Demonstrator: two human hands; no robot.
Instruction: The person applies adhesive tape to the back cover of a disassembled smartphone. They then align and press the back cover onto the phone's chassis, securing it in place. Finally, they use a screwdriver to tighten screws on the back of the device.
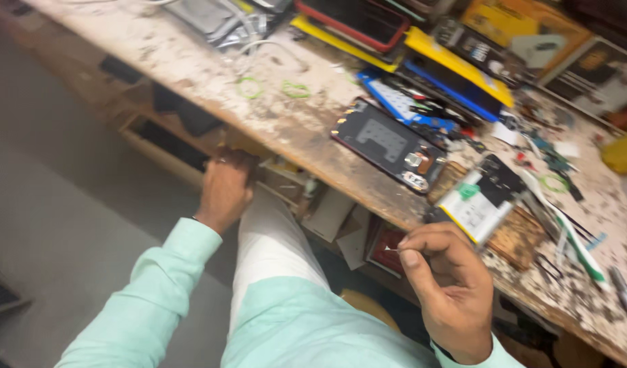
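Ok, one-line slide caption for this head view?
At a worn workbench, the right hand pinches a tiny part near an opened phone while the left hand reaches under the bench edge.

Wore mint-green sleeves (pixel 157 286) and white trousers (pixel 272 238). Sat at a stained, paint-flecked bench (pixel 191 65) strewn with green rubber bands (pixel 296 89).

Left hand (pixel 225 191) fingertips hidden under the workbench (pixel 211 82) edge.

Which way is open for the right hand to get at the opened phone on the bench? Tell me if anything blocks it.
Probably yes. The right hand, pinching a thin tool, sits at the bench edge just below the opened phone. Only bare, stained benchtop seems to lie between them; the battery pack lies off to the side.
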